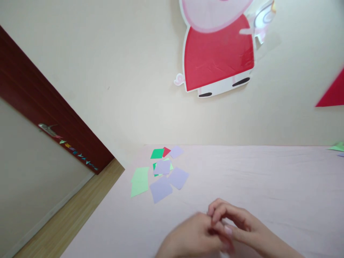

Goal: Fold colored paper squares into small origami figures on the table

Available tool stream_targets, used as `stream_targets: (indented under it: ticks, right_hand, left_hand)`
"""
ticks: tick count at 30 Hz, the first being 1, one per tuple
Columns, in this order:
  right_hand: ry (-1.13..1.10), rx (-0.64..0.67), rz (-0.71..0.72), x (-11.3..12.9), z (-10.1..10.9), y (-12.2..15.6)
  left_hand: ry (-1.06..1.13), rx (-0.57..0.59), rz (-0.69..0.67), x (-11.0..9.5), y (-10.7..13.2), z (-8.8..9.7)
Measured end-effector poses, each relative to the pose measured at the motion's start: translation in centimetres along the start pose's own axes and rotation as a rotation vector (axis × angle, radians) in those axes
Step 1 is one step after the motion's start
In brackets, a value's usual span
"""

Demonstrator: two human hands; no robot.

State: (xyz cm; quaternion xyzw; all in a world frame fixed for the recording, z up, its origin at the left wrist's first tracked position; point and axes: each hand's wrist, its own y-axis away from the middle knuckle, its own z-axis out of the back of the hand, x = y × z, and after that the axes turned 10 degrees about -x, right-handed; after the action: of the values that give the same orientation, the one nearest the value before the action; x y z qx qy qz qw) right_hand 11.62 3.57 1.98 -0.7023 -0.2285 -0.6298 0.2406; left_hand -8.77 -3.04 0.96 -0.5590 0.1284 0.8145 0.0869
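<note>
Above the pink cloth at the lower middle, my two hands meet. My left hand [194, 234] has its fingers curled, and they are partly blurred. My right hand [240, 220] bends its fingers over the fingertips of the left, thumb against them. A pale sliver shows below the joined fingers; what they hold is too hidden to name. Beyond the hands lie square paper pieces: lilac ones [160, 190], light green ones [139, 182], a dark green one [157, 153] and a red one [166, 152].
The pink cloth-covered table [255, 172] runs back to a cream wall [129, 71]. On the wall is a cartoon pig cutout [219, 53]. Green paper [337, 146] lies at the far right edge. To the left are a dark red door frame [53, 93] and wooden floor [80, 208].
</note>
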Motion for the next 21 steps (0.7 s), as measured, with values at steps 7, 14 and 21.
stream_targets:
  ticks: [7,14,21]
  right_hand:
    - [0.078,-0.118,0.048,-3.1,1.5,-0.3]
    - [0.181,-0.101,0.025,-2.4,0.9,-0.4]
    - [0.305,-0.118,0.04,-2.5,0.6,-0.3]
  left_hand:
    - [-0.738,-0.886,0.292,4.6,-3.9,16.0]
    - [-0.967,-0.89,0.491,8.2,-1.6,18.9]
    - [-1.13,-0.879,0.488,8.6,-1.6,19.0]
